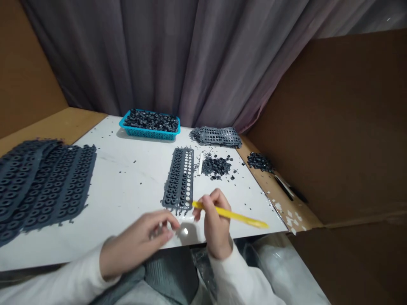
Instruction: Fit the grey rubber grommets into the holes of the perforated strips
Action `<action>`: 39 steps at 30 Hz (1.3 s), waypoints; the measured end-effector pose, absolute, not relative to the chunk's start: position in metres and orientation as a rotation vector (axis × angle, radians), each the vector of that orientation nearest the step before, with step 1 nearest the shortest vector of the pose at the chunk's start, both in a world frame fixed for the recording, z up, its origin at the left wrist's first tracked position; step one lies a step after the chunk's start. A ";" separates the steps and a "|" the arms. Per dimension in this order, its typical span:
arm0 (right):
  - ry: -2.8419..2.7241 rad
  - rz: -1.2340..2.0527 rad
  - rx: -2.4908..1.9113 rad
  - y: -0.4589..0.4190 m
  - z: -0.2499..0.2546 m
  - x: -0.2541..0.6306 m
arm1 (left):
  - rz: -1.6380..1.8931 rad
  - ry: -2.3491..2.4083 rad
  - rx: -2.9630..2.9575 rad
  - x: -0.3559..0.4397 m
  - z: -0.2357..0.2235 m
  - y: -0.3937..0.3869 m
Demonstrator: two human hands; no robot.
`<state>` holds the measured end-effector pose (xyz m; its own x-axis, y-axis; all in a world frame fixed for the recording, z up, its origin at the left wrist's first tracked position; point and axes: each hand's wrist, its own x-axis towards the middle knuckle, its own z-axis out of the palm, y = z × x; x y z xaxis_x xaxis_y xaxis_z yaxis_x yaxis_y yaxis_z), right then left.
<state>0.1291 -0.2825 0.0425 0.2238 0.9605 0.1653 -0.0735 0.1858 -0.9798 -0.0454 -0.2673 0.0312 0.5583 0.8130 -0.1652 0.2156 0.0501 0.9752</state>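
With the half-emptied dark sheet [178, 178] as the clock's centre, the right hand [216, 220] is sitting between four and five o'clock, its fingers closing around a yellow tool [237, 215]. The tool's tip is pointing at the sheet's near right corner; whether it is touching, one cannot tell. The left hand [135, 241] is hovering at seven o'clock, thumb and fingers parting in a loose curl, apparently gripping nothing. The sheet itself is lying flat near the middle of the counter [121, 199]. Its outermost right column is showing bare holes along its length, while the neighbouring column is showing holes toward the far end and ringed pieces toward the near end.

A heap of loose small pieces [219, 166] is lying between two and three o'clock, a white strip [200, 164] standing between it and the sheet. A stack of perforated sheets [219, 136] is resting toward one o'clock, a blue basket [149, 134] is holding more pieces at eleven, and a pile of dark ringed sheets [51, 186] is spreading at nine.

The step in hand seems to be working along the partly filled column. A next move there would be calling for the left fingers steadying the near edge and the right hand aligning the tip with a ringed piece.
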 end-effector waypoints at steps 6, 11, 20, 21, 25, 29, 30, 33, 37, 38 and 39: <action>-1.249 1.016 -1.329 -0.239 -0.011 0.161 | 0.503 0.922 2.305 -0.020 0.031 -0.201; -1.280 0.989 -1.376 -0.242 -0.018 0.157 | 0.278 0.805 2.543 -0.002 0.019 -0.183; -1.467 0.855 -1.428 -0.240 -0.008 0.157 | 0.082 0.656 2.898 0.003 0.020 -0.181; -1.487 0.849 -1.427 -0.239 -0.008 0.157 | 0.064 0.596 2.982 0.003 0.019 -0.181; -1.498 0.853 -1.428 -0.236 -0.010 0.157 | 0.104 0.306 3.210 0.003 0.008 -0.181; -1.473 0.860 -1.450 -0.234 -0.012 0.159 | 0.175 0.397 3.047 0.002 0.003 -0.174; -1.467 0.864 -1.456 -0.234 -0.012 0.159 | 0.209 0.465 2.916 0.001 0.004 -0.172; -1.431 0.898 -1.460 -0.235 -0.012 0.159 | 0.374 0.679 2.392 -0.004 0.014 -0.163; -1.243 1.027 -1.382 -0.236 -0.012 0.159 | 0.537 0.886 1.719 -0.013 0.025 -0.151; -1.188 1.039 -1.359 -0.236 -0.011 0.159 | 0.531 0.907 1.623 -0.015 0.026 -0.149; -1.153 1.036 -1.347 -0.236 -0.011 0.159 | 0.507 0.919 1.567 -0.015 0.025 -0.148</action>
